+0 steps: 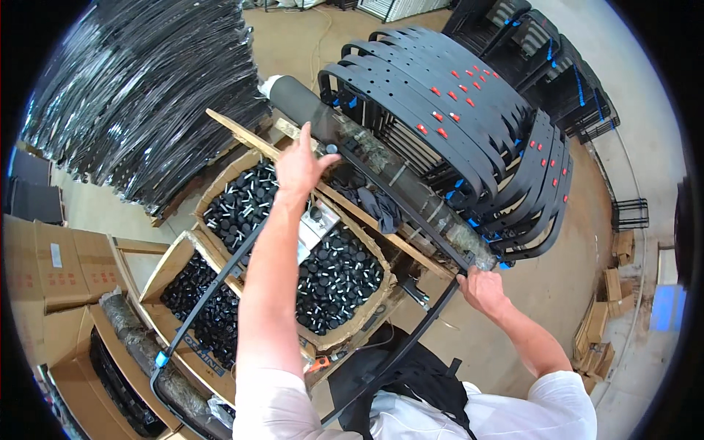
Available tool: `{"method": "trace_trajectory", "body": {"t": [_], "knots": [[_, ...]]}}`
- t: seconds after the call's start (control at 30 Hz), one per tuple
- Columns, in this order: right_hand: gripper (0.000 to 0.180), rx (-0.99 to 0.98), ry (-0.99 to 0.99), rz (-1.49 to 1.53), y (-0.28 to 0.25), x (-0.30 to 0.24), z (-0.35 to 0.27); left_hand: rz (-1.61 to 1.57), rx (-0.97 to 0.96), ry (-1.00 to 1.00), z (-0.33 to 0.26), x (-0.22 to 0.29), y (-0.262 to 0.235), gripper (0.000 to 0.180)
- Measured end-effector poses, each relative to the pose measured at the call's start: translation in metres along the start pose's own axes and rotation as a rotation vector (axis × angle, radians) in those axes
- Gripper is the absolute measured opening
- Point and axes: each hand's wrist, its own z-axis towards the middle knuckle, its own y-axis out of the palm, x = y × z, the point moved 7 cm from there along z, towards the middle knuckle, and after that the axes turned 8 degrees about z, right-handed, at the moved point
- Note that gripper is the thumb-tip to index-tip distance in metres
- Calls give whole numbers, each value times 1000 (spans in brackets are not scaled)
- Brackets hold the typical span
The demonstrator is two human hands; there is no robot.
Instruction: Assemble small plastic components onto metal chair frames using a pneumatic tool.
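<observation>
My right hand (484, 291) is closed round the corner of a black tubular metal frame (411, 339), which stretches across in front of me. A blue clip (161, 359) sits on the frame's left bar. Ahead, my left hand (299, 169) is raised, thumb and forefinger spread apart, over the far end of the boxes. By its thumb is a small round dark cap (331, 149); whether they touch I cannot tell. Below that hand, cardboard boxes hold heaps of black round screw-in feet (337, 282) with pale bolts. My left forearm hides part of the heaps.
Curved black frames with red tags (469, 110) stand stacked at the far right. A tall pile of plastic-wrapped dark sheets (147, 95) rises at the far left. A wrapped roll (301, 103) lies beyond the boxes, alongside a wooden plank (389, 235). Cardboard cartons (66, 264) stand at the left.
</observation>
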Motion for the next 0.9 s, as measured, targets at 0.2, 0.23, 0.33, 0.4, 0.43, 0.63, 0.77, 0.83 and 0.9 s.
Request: {"method": "trace_trajectory", "body": {"t": [0.2,0.23,0.33,0.4,0.43,0.63,0.77,0.83,0.9], "knots": [[44,-28,7,25,4,-12,9,40,566,-382,-7,-168,-86,53],[44,-28,34,9,4,1,5,-8,408,-326,2,-119,-59,56],[45,-31,12,-9,3,-2,3,93,330,25,2,-26,-25,78],[45,-58,31,-10,3,-2,4,130,180,122,-2,18,-5,94],[45,-54,23,-12,2,-2,4,161,192,141,-8,26,-1,95],[42,-3,-6,55,0,-7,5,-38,551,-457,-13,-126,-52,47],[41,-16,26,19,-2,5,3,1,166,-192,2,-44,-34,48],[41,-36,-11,26,-2,0,7,142,-20,-47,6,-1,-18,60],[40,-3,-30,32,5,6,4,250,-142,74,10,37,3,64]]}}
